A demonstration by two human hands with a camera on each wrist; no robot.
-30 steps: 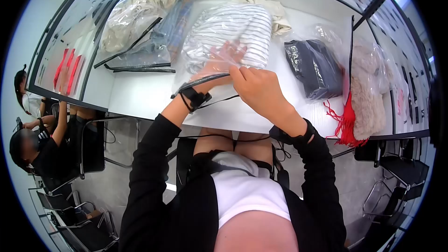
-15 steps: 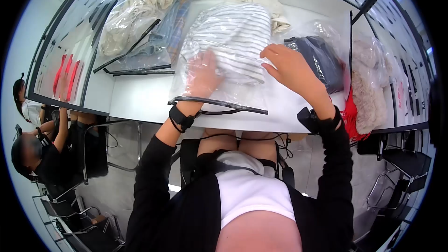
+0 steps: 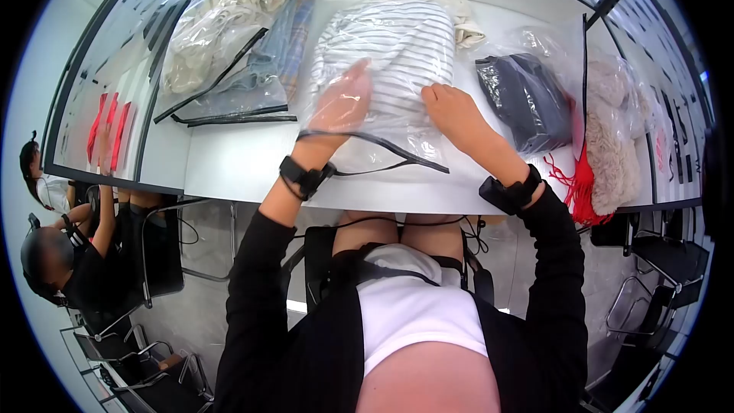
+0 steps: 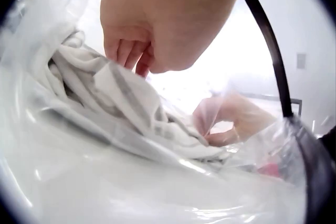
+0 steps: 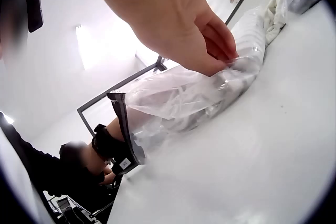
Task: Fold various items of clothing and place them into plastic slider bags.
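Note:
A white garment with grey stripes [image 3: 397, 38] lies inside a clear plastic bag [image 3: 417, 141] with a black-edged mouth. My left hand [image 3: 342, 103] reaches through this mouth, under the film. In the left wrist view, its bent fingers [image 4: 126, 51] hold a fold of the garment, their tips hidden behind cloth. My right hand [image 3: 456, 116] is outside, at the bag's right side. Its thumb and fingers pinch the plastic in the right wrist view. The black edge strip [image 3: 382, 142] arches over my left wrist.
Left of the bag sit bagged beige clothing [image 3: 222, 27] and bagged denim [image 3: 264, 69]. Behind it lies cream cloth [image 3: 466, 23]. To the right are a bagged dark garment [image 3: 527, 103], red tassels [image 3: 585, 187] and brown fluffy fabric [image 3: 612, 153]. The table edge [image 3: 367, 208] runs before my lap.
My right hand let go of the bag's mouth edge, moved right and now pinches the bag's side. My left hand drew back, then shifted slightly right inside. The mouth strip bows upward again.

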